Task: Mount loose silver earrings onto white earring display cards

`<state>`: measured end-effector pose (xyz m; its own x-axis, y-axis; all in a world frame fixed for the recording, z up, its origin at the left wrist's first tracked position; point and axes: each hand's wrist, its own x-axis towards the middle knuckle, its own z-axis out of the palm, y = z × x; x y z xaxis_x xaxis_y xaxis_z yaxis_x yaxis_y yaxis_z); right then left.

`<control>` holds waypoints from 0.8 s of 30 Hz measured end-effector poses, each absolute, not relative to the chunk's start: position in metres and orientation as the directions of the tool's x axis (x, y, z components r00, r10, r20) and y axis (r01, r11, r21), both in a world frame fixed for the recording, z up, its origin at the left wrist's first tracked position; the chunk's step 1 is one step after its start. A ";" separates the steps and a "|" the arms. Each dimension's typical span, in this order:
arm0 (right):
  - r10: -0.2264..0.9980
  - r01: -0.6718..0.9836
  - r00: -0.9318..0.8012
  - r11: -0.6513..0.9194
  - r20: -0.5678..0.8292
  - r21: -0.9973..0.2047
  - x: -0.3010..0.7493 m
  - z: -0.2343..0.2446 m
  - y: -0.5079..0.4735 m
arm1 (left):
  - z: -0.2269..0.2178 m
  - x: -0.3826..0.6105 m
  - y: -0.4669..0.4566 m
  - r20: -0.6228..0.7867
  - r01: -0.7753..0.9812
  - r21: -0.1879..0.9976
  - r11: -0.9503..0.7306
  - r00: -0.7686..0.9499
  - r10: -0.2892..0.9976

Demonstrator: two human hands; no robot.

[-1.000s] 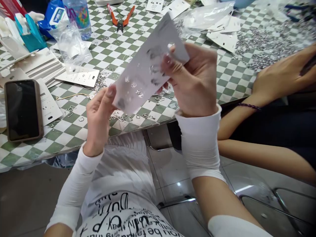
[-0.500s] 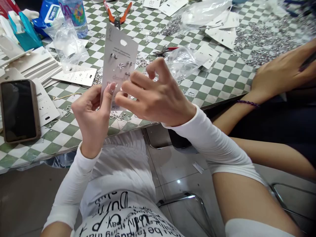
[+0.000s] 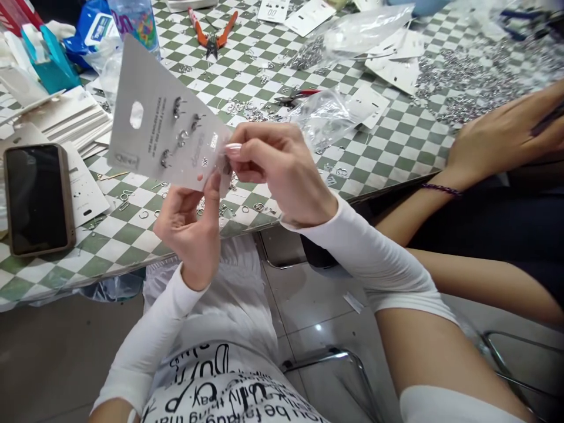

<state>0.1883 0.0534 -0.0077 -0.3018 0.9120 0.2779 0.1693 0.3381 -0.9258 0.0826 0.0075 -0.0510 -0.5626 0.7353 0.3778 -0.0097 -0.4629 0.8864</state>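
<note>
A white earring card [image 3: 152, 132] with several small silver earrings [image 3: 181, 138] fixed on it is held above the near side of the table, tilted to the left. My left hand [image 3: 192, 232] is closed on its lower edge, the thumb pressing on the front. At the card's right end, the thumb and fingers of my right hand [image 3: 286, 167] pinch together. Whether a small earring is also between those fingertips is hidden. Loose silver rings and hooks [image 3: 259, 207] lie on the table just behind my hands.
On the checked tablecloth [image 3: 106, 247] are a phone [image 3: 39, 200], a stack of white cards [image 3: 81, 117], orange-handled pliers [image 3: 212, 38], red-handled pliers [image 3: 291, 98] and a clear plastic bag [image 3: 324, 117]. At right, another person's arm [image 3: 484, 138] rests beside a spread of silver pieces [image 3: 471, 76].
The card has swung from near upright to leaning left. My left hand has shifted right along its edge. My right hand's raised, curled fingers have come together in a pinch at the card's end.
</note>
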 end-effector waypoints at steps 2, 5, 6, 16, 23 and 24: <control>0.845 0.389 -0.345 0.525 0.409 -0.757 0.195 -0.004 0.057 | -0.049 0.079 0.008 0.384 0.015 0.893 -0.450 -0.549 0.743; 0.757 0.648 -0.460 0.644 0.464 -0.408 0.204 0.003 0.068 | -0.047 0.073 0.010 0.374 0.036 0.907 -0.419 -0.524 0.765; 0.754 0.683 -0.493 0.644 0.434 -0.344 0.206 0.006 0.071 | -0.046 0.072 0.010 0.371 0.045 0.911 -0.409 -0.522 0.768; 0.899 0.169 -0.431 0.163 0.076 -0.972 0.201 0.005 0.053 | -0.048 0.071 0.011 0.568 0.284 0.820 -0.496 -0.508 0.648; 0.776 0.497 -0.390 0.631 0.495 -0.596 0.209 -0.001 0.050 | -0.038 0.065 0.011 0.552 0.288 0.833 -0.473 -0.499 0.669; 0.760 0.564 -0.393 0.644 0.518 -0.517 0.209 -0.003 0.050 | -0.038 0.064 0.010 0.549 0.289 0.835 -0.469 -0.497 0.672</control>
<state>0.2091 0.0502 -0.0027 -0.3930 0.7597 0.5182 0.5635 0.6442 -0.5171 0.0643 0.0104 -0.0377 -0.4971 0.6717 0.5493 0.2890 -0.4688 0.8347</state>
